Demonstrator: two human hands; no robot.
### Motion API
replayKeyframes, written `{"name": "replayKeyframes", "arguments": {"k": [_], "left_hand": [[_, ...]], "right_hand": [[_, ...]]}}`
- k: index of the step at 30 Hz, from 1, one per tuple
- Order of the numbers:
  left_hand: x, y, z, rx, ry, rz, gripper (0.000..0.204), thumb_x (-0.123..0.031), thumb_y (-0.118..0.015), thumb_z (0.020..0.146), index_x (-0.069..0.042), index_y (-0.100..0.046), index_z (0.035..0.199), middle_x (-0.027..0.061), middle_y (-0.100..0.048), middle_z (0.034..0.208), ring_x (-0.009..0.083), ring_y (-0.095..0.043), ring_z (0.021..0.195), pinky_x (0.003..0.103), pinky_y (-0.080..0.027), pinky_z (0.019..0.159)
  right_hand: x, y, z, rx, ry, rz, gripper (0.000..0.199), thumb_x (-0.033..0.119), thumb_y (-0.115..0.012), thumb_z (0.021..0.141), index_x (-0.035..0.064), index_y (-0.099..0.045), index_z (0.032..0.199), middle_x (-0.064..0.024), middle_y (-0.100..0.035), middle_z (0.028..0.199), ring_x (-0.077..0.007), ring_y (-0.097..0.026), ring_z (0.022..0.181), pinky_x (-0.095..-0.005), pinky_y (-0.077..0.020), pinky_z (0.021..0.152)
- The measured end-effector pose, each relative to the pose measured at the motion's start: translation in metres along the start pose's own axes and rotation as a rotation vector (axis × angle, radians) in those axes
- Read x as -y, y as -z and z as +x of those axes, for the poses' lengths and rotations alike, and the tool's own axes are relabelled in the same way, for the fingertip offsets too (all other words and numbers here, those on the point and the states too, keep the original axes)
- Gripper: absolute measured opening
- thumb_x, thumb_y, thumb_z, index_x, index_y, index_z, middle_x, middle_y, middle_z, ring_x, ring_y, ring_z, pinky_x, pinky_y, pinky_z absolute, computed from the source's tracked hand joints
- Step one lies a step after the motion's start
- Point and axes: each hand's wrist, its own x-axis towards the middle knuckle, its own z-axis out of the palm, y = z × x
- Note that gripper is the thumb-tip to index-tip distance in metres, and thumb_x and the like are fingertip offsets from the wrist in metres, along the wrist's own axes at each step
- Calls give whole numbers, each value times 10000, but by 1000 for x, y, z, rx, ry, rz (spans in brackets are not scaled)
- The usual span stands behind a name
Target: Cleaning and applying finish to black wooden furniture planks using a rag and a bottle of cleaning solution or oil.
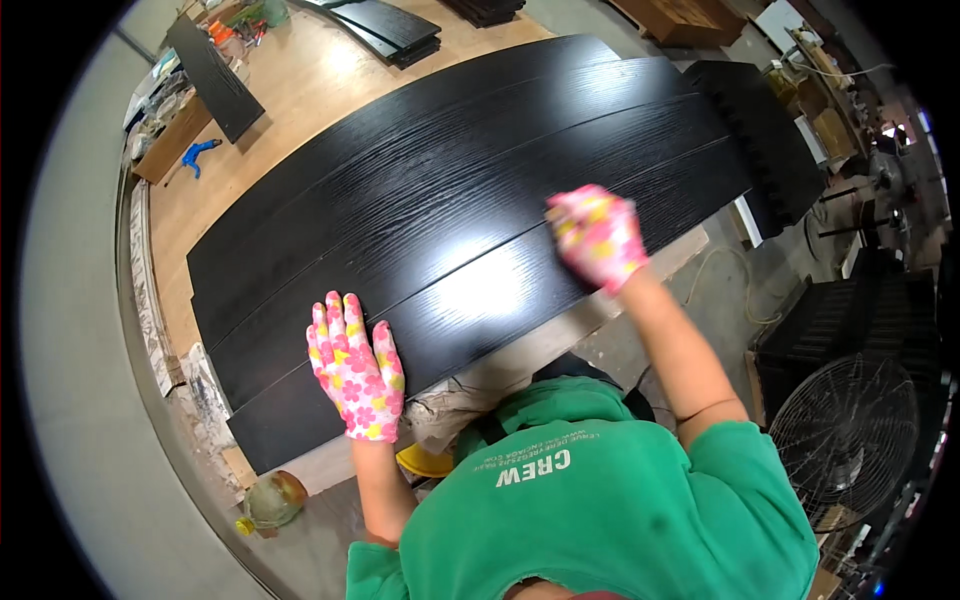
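Observation:
Several long black wood-grain boards lie side by side on the workbench, shiny under the light. My left hand, in a pink and yellow flowered glove, rests flat on the boards near their left front part, fingers stretched out. Farther right, my right hand in a matching glove is over the front boards with its fingers curled closed. What those fingers hold, if anything, is hidden and slightly blurred.
Black planks are stacked at the back of the wooden bench top. A blue-handled tool lies at the left. Near the left front corner is a clear jug. A large fan stands at the right, beside stacked black panels.

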Motion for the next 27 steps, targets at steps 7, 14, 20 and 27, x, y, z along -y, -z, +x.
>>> {"name": "replayKeyframes", "arguments": {"k": [7,14,20,27], "left_hand": [[5,4,-1,-41,-41,-47,434,-188,-634,862,-15,-564,1254,186,-527,1339,372,-460,1272,490,-317,1087],[132,56,-35,-135,211,56,389,-188,-647,856,-29,-589,1206,202,-571,1253,366,-500,1212,463,-371,1046],[214,52,-69,48,574,-60,514,-403,-465,976,-129,-434,1410,203,-384,1454,369,-363,1338,430,-306,1099],[224,37,-78,-31,504,55,417,-296,-461,977,-137,-496,1362,156,-475,1394,338,-528,1195,411,-437,989]], "right_hand": [[25,-20,-14,3,100,228,56,97,-592,795,96,-647,800,-141,-627,761,-312,-618,697,-405,-506,628],[-83,9,-5,-172,-235,-402,138,152,-616,864,83,-714,934,-148,-694,867,-266,-685,796,-377,-537,729],[248,-104,18,230,405,-26,106,140,-530,802,116,-549,701,-106,-562,710,-260,-559,628,-368,-479,545],[184,-117,43,183,197,93,239,160,-510,858,126,-508,621,-76,-540,616,-235,-507,531,-391,-416,479]]}}
